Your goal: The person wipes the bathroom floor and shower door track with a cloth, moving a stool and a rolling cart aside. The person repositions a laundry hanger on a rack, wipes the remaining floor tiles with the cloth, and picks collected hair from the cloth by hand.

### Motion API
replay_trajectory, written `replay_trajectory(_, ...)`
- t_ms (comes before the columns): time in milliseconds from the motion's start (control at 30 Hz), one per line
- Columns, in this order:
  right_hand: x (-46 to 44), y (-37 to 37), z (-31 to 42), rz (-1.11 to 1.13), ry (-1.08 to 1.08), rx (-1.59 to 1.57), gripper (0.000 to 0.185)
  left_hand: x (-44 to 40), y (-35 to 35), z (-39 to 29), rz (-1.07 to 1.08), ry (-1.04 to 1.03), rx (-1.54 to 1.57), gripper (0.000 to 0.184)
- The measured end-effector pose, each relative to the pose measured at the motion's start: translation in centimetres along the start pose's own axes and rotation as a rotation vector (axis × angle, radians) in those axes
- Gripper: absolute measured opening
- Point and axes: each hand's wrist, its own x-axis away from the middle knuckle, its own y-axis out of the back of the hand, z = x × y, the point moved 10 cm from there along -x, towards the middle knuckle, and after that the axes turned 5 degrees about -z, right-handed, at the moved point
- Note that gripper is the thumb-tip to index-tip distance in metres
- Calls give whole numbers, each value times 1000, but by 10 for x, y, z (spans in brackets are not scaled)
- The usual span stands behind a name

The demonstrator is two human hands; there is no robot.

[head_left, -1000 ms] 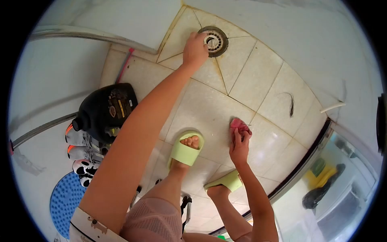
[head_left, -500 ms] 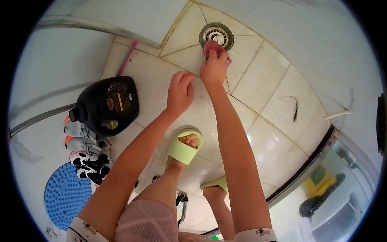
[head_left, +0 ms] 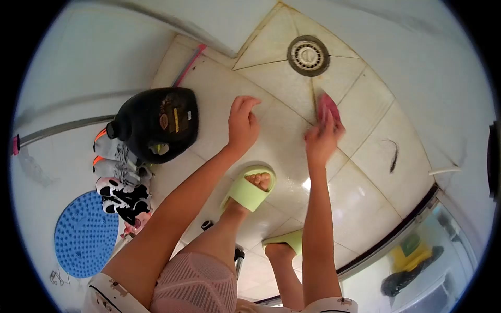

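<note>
Pinched in my right hand point(head_left: 323, 136) is a dark pink cloth point(head_left: 329, 108), held over the tiles below the drain. My left hand point(head_left: 242, 125) hovers above the floor between the black jug and my right hand, its fingers loosely curled and apart, with nothing in them. The round floor drain point(head_left: 308, 56) has a pale slotted cover and a dark ring, and neither hand touches it. A clump of dark hair point(head_left: 394, 157) lies on the tiles to the right.
On the left are a large black jug point(head_left: 162, 125), several shoes point(head_left: 122, 177), a blue studded mat point(head_left: 87, 233) and a pink-edged strip point(head_left: 189, 65). My feet wear green slippers point(head_left: 250, 194). A raised threshold point(head_left: 391, 232) crosses the lower right, beside a white hose end point(head_left: 444, 170).
My right hand has drawn the cloth back from the drain's edge, after carrying it there from near my feet. My left hand has let go of the drain and moved back. The view has shifted.
</note>
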Motion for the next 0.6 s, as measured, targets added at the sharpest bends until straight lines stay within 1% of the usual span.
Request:
replay_trajectory(33,17,15,-12,6,-73,-37,60,13,12,10,16,10,-35,43)
replay_trajectory(133,67,17,-4,348,196,110,59,45,39,37,92,60,-70,43)
replay_trajectory(233,110,-11,35,514,560,123,55,62,54,51,127,70,-137,42)
replay_trajectory(300,109,-44,58,554,647,156,50,65,56,52,102,54,-117,43)
replay_trajectory(367,87,-82,86,583,790,168,43,64,61,51,71,34,-106,43)
replay_trajectory(433,38,-110,106,498,742,121,39,68,68,48,52,28,-108,44)
replay_trajectory(500,-11,-122,117,335,573,168,38,76,81,47,53,101,-82,45)
replay_trajectory(567,-35,-128,119,158,370,209,41,88,96,51,44,137,-73,46)
replay_trajectory(600,-31,-129,124,99,350,232,46,95,105,54,37,134,-78,46)
